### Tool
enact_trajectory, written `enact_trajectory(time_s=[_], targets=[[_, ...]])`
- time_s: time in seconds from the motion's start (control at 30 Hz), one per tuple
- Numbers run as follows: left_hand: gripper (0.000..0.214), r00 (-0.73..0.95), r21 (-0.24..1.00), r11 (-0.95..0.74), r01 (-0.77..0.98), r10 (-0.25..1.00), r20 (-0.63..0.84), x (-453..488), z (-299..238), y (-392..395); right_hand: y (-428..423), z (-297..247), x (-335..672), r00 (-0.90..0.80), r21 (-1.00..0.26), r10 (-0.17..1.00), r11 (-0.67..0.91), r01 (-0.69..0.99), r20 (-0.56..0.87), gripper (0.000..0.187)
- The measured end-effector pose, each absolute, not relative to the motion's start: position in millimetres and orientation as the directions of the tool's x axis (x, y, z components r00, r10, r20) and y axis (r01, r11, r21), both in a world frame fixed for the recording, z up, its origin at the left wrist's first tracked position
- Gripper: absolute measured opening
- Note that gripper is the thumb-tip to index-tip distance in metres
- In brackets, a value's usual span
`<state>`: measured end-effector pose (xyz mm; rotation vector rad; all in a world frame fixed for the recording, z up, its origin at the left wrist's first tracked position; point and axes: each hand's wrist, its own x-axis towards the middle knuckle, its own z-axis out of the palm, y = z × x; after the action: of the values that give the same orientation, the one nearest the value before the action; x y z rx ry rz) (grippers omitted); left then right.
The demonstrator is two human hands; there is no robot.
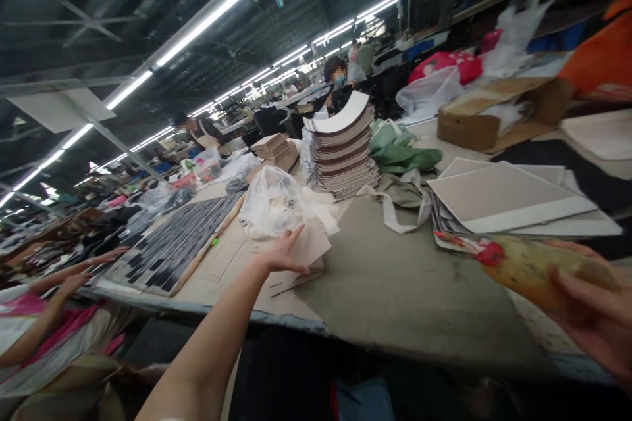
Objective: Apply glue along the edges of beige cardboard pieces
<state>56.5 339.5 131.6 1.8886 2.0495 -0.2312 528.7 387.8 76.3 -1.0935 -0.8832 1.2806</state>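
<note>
Holding a yellowish red-necked bottle [523,271] in right hand [595,309], lower right; left hand [281,255] spread wide at thin beige board [314,247], centre; seemingly unfinished, with bottle apart from board.

1. This is a factory workshop: a broad worktop [210,279] bears a tall stack of curved panels [343,161].
2. Right of that stack lie flat pale panels [513,192] and an open cardboard box [467,128].
3. Left of the stack, a board [195,266] holds rows of dark strips [180,230].
4. Behind the stack, another person [355,72] is in the long hall.
5. Above the stack, long tube lights [212,18] run in rows; a ceiling fan [89,24] hangs farther left.
</note>
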Motion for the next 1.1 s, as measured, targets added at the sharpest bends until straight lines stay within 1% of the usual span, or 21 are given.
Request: enact_trajectory(time_s=[0.07,0.13,0.17,0.23,0.33,0.37,0.4,0.47,0.53,0.57,0.63,0.7,0.77,0.9,1.1], targets=[[0.125,0.091,0.208,-0.039,0.977,0.965,-0.245,90.6,128.9,339.0,385.6,77.8,528.5,0.095,-0.911,0.982,-0.111,-0.396,-0.161,0.052],[0.12,0.236,0.275,-0.19,0.942,0.961,-0.144,135.1,117.4,339.5,383.3,81.1,522.9,0.097,-0.881,0.981,-0.106,-0.461,-0.168,0.053],[0.117,0.286,0.283,-0.246,0.927,0.952,-0.109,159.3,109.2,340.2,382.0,82.4,519.2,0.094,-0.883,0.984,-0.092,-0.46,-0.152,0.053],[0.11,0.364,0.281,-0.329,0.902,0.928,-0.082,205.9,91.1,342.6,378.6,82.7,512.5,0.084,-0.904,0.992,-0.051,-0.426,-0.096,0.053],[0.103,0.434,0.283,-0.398,0.873,0.898,-0.075,252.7,69.1,345.4,372.8,76.4,507.5,0.087,-0.949,0.996,0.029,-0.313,0.002,0.05],[0.096,0.433,0.278,-0.403,0.872,0.9,-0.054,259.2,64.6,344.6,371.4,73.3,507.1,0.091,-0.969,0.995,0.059,-0.238,0.038,0.049],[0.085,0.418,0.27,-0.397,0.877,0.908,-0.02,261.1,61.4,342.4,370.4,70.2,506.9,0.094,-0.986,0.992,0.095,-0.14,0.082,0.047],[0.055,0.359,0.261,-0.363,0.894,0.931,0.062,254.2,58.2,333.7,369.8,64.9,505.8,0.084,-0.975,0.974,0.202,0.092,0.21,0.042],[0.035,0.305,0.268,-0.326,0.906,0.945,0.117,240.5,56.7,320.8,370.5,61.6,502.4,0.029,-0.889,0.927,0.349,0.297,0.374,0.035],[0.031,0.294,0.28,-0.32,0.905,0.947,0.131,233.9,55.5,313.9,371.1,60.4,499.7,-0.015,-0.826,0.891,0.426,0.368,0.453,0.03],[0.029,0.303,0.311,-0.334,0.89,0.942,0.145,224.4,51.0,301.2,371.7,58.5,492.8,-0.125,-0.692,0.809,0.561,0.455,0.574,0.023],[0.028,0.333,0.342,-0.37,0.864,0.929,0.164,221.1,44.0,292.2,370.9,56.3,485.3,-0.231,-0.581,0.734,0.657,0.48,0.639,0.02],[0.026,0.349,0.361,-0.4,0.842,0.916,0.198,221.6,37.3,288.1,368.8,53.6,478.4,-0.315,-0.511,0.683,0.714,0.478,0.659,0.021],[0.024,0.334,0.395,-0.409,0.823,0.91,0.246,221.2,35.2,288.9,364.0,50.4,467.1,-0.419,-0.455,0.646,0.755,0.472,0.639,0.025],[0.019,0.315,0.439,-0.381,0.814,0.924,0.218,214.5,44.4,287.7,363.0,47.6,452.7,-0.495,-0.414,0.609,0.789,0.453,0.62,0.031]])
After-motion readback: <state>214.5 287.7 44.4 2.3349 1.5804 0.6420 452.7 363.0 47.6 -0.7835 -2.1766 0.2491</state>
